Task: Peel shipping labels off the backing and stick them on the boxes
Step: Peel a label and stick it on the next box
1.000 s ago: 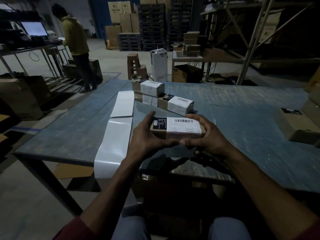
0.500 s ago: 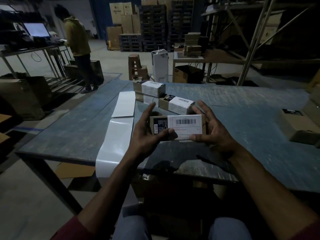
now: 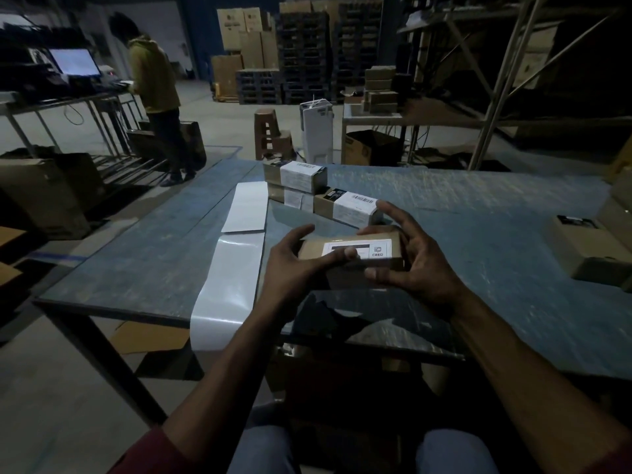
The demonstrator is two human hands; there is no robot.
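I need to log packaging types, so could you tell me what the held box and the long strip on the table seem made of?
Held box: apparently matte brown cardboard, dull with creased edges. Strip: probably glossy label backing paper, judging by its sheen; it hangs limply over the table edge.

Labelled boxes (image 3: pixel 345 208) crowd just beyond; bare table (image 3: pixel 478 234) lies rightward.

Beyond the worktop's (image 3: pixel 136 268) far edge a person in a yellow top (image 3: pixel 154 77) stands at a lit screen (image 3: pixel 76 61). Stacked pallets (image 3: pixel 304 56) and tall cartons (image 3: pixel 246 39) fill the back (dimly lit), with a brown stool (image 3: pixel 268 131) and metal shelving (image 3: pixel 513 80).
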